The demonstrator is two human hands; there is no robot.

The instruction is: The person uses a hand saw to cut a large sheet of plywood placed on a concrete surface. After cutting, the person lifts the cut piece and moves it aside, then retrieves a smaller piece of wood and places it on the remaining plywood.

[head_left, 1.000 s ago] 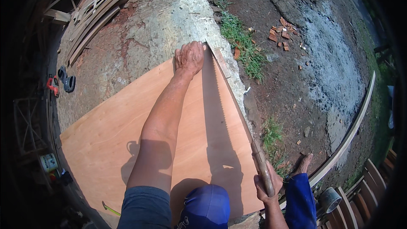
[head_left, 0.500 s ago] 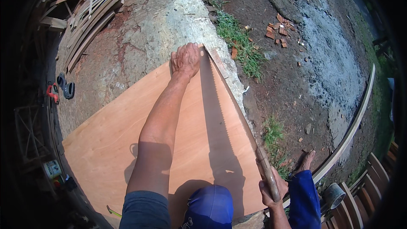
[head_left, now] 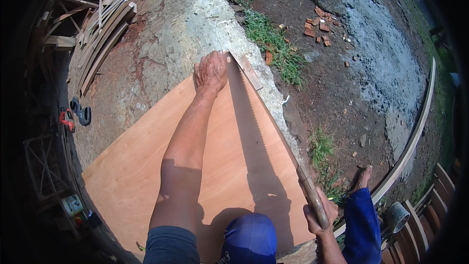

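A large sheet of plywood point(head_left: 141, 166) lies flat over pale, rough ground. Close to its far corner, my left hand point(head_left: 211, 72) is closed on the far edge, fingers curled over it. My right hand point(head_left: 323, 213) is wrapped round the wooden handle of a hand saw point(head_left: 282, 137), low at the right. The saw is seen nearly edge-on along the sheet's right side, its tip just right of my left hand. A dark toothed shadow of the saw falls across the plywood. Where the teeth touch the wood, I cannot make out.
My blue-clad knee point(head_left: 250, 239) is on the sheet; my bare foot point(head_left: 363, 178) rests on soil at the right. Curved wood strips point(head_left: 105, 49) are stacked at the far left, near a red tool point(head_left: 67, 119). Brick pieces point(head_left: 323, 26) and a long pale strip point(head_left: 415, 139) lie right.
The whole view has turned slightly, so the sheet's near part and the saw handle appear further right. Both hands keep their holds; the saw has barely shifted against the sheet.
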